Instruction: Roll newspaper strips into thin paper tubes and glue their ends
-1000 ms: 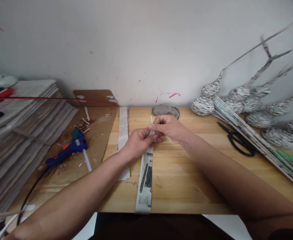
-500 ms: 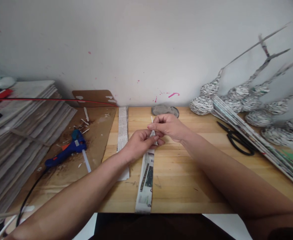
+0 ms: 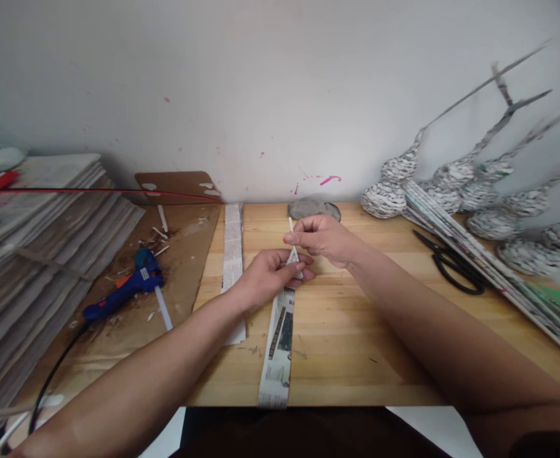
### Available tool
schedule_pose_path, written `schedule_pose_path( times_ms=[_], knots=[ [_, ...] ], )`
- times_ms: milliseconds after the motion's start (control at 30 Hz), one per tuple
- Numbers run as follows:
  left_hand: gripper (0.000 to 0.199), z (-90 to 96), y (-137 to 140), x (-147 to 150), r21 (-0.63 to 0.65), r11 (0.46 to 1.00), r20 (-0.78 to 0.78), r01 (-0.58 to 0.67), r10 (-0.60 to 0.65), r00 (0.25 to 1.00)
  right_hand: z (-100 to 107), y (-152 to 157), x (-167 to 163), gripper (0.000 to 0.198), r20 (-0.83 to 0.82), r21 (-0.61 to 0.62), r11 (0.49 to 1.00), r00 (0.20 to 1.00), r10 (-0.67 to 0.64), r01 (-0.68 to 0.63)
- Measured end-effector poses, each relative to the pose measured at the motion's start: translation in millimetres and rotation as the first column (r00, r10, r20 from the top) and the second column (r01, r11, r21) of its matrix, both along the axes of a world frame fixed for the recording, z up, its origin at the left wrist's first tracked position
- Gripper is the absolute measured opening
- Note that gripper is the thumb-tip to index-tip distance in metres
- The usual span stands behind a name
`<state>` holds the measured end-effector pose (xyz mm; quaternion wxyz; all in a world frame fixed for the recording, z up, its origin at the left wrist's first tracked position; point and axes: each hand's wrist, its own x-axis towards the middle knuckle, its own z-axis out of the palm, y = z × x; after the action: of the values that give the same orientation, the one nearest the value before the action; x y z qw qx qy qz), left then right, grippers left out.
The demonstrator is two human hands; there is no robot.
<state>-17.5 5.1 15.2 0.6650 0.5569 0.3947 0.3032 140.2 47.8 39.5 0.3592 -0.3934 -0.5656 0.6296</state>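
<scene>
A printed newspaper strip runs from the table's front edge up to my hands. Its far end narrows into a folded or rolled white point, which my left hand pinches between thumb and fingers. Just above and to the right, my right hand has thumb and forefinger closed on a thin white stick, whose tip pokes up past the fingers. My fingers hide where the stick meets the paper. Left of my hands lies a stack of newspaper strips, partly covered by my left forearm.
On brown cardboard at left rests a blue glue gun among scraps. Beyond it is a tall newspaper pile. A grey stone-like pad sits near the wall. Black scissors, paper rods and woven paper gourds occupy the right.
My right hand has drawn slightly up from my left, so the paper's pointed tip shows between them. My left hand keeps its pinch almost in place.
</scene>
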Motion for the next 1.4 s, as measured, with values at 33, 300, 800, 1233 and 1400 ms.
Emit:
schedule_pose_path(
  times_ms=[33,300,800,1233,1400],
  knots=[
    [0.028,0.6,-0.4,0.3,0.010,1.000,-0.008,0.009,-0.009,1.000,-0.1,-0.3,-0.9,0.036,-0.001,-0.003,1.000,1.000,-0.011,0.011],
    [0.029,0.3,1.9,-1.6,-0.010,1.000,0.051,0.018,-0.018,0.999,4.9,-1.8,2.7,0.030,0.034,-0.007,0.992,0.991,0.126,-0.126],
    [0.034,-1.8,1.7,-2.2,-0.017,0.999,0.022,0.031,-0.031,0.999,1.4,-2.4,-1.0,0.035,0.033,-0.031,0.999,0.999,-0.018,0.019],
    [0.033,-1.2,0.5,-1.2,-0.037,0.998,0.030,0.043,-0.042,0.999,1.8,0.7,3.2,0.032,0.047,0.007,1.000,0.999,0.012,-0.012],
    [0.035,-2.1,1.0,-0.8,-0.046,0.998,0.030,0.046,-0.045,0.999,3.5,-0.5,4.0,0.030,0.045,-0.033,0.997,0.997,0.069,-0.068]
  ],
)
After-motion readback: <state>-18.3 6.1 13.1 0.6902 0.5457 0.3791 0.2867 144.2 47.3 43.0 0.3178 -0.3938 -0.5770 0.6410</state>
